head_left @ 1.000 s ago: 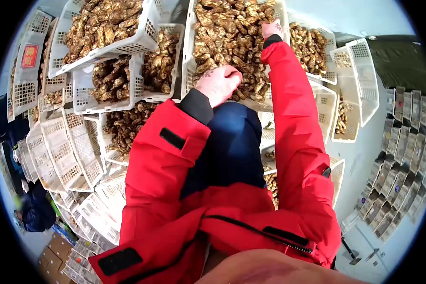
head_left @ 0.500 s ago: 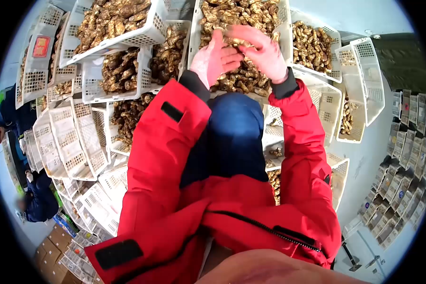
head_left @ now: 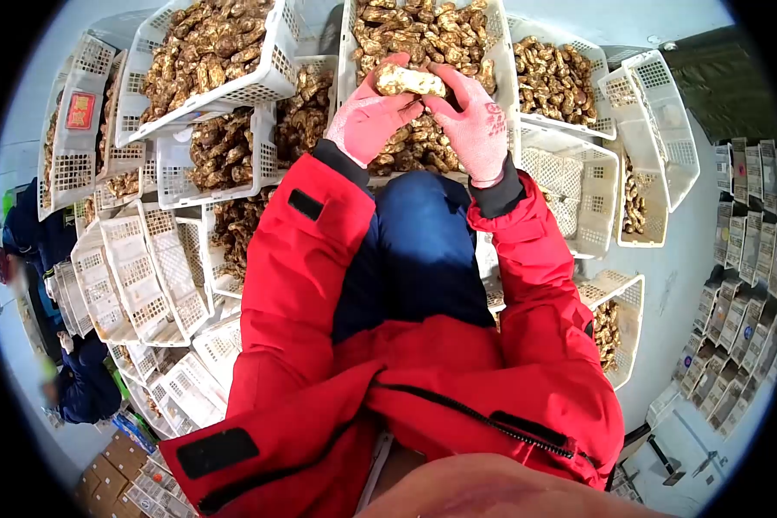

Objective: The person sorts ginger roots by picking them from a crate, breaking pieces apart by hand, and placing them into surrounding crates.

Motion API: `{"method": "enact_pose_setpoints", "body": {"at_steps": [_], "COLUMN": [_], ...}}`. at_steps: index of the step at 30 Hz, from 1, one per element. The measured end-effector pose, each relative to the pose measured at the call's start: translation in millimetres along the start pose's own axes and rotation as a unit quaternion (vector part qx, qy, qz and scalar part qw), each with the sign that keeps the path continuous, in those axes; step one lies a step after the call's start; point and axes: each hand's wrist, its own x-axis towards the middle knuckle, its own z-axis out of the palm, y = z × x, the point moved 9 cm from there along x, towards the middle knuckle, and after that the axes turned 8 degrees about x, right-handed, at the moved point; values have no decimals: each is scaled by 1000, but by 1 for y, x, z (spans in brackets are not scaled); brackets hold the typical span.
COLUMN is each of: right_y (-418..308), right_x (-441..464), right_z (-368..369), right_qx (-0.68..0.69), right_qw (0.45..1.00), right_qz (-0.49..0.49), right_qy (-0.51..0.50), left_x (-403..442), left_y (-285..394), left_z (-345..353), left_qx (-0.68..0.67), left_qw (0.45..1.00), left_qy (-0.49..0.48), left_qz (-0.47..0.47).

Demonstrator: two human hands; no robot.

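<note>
I have both grips closed on one pale mushroom [head_left: 410, 81], the left grip [head_left: 364, 123] around its left end and the right grip [head_left: 475, 129] at its right end. I see the mushroom lying crosswise between the fingers, held up over the white crate [head_left: 348, 43] straight ahead of me. Both grips wear pink gloves, and I can make out a red pattern on the back of the right one. Under and beyond them, brown and gold mushrooms [head_left: 445, 36] fill that crate.

Nearer my view, red jacket sleeves [head_left: 535, 285] reach forward on either side of dark blue trousers [head_left: 410, 229]. To my left, a tilted crate [head_left: 272, 71] heaped with mushrooms sits above others, and further out I find a red label [head_left: 80, 110] on a crate wall. Just right of the middle crate stands another crate [head_left: 570, 126] of mushrooms; lower down on that side, a crate [head_left: 632, 328] holds some more. At my far left, a co-worker [head_left: 91, 380] in dark clothing is near cardboard boxes [head_left: 116, 466]. Along the far right, I see rows of pale containers [head_left: 738, 337] on the floor [head_left: 678, 259].
</note>
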Motion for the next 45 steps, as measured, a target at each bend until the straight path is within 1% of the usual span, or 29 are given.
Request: {"method": "enact_pose_setpoints", "body": {"at_steps": [5,7,8,9,10,11,13,14,15,16,17,18,19,21,22,23,25,26,28,30,31,33,34,35,37,39,41,42,45], "right_y": [-9,-9,-6,-3,15,22,34,28,37,36,33,24,13,-2,13,36,36,39,39,41,43,43,43,42,12,34,57,57,66], "right_x": [-2,-4,-4,-5,-8,-10,-14,-13,-17,-19,-20,-18,-17,-20,-25,-38,-33,-35,-36,-38,-39,-34,-33,-33,-27,-32,-40,-41,-46], "right_z": [-1,-3,-3,-3,-2,-3,-3,-2,11,20,27,31,26,17,21,26,24,26,29,30,30,22,20,21,19,25,28,26,28], "right_qx": [-59,-31,-26,-21,42,71,129,125,154,167,181,173,182,197,184,234,237,268,326,364,383,283,231,160,110,184,284,292,323], "right_qw": [998,999,1000,1000,995,990,976,981,972,972,971,970,966,958,965,944,952,939,909,892,883,935,955,975,990,971,931,926,900], "right_qz": [-11,5,12,19,94,117,163,124,169,162,157,170,183,209,183,228,187,211,257,263,267,207,177,147,91,150,223,234,293], "right_qy": [2,0,1,1,8,29,68,77,55,39,23,-21,-15,0,34,52,53,47,37,40,44,55,59,41,12,27,53,53,17], "left_x": [2,2,2,4,4,4,6,6,7,7,5,3,3,10,11,9,4,9,8,5,5,5,6,7,5,3,-4,-4,-1], "left_y": [-4,-6,-10,-11,-13,-14,-16,-15,-20,-25,-20,-16,-12,-13,-13,-14,-11,-18,-16,-13,-16,-19,-21,-21,-21,-11,-15,-15,-19], "left_z": [-2,0,-4,-7,-9,-11,-4,-1,-8,-15,-30,-30,-31,-30,-25,-26,-19,-32,-32,-28,-28,-31,-33,-41,-57,-57,-53,-53,-53], "left_qx": [5,-1,1,14,26,39,174,240,139,37,229,240,251,135,75,71,64,8,44,106,79,24,-12,8,48,185,98,124,169], "left_qw": [1000,999,999,1000,999,997,982,968,986,994,962,960,958,987,995,995,994,999,997,987,989,991,995,994,989,971,974,967,970], "left_qy": [-19,-37,-29,3,36,68,68,70,83,98,144,141,138,89,64,73,90,31,63,117,121,129,85,103,141,154,198,215,164], "left_qz": [-9,-17,-30,-28,-26,-23,-29,-30,-33,-34,-40,-31,-21,2,12,8,0,9,2,-5,-17,-41,-42,-29,-2,13,-41,-53,-64]}}
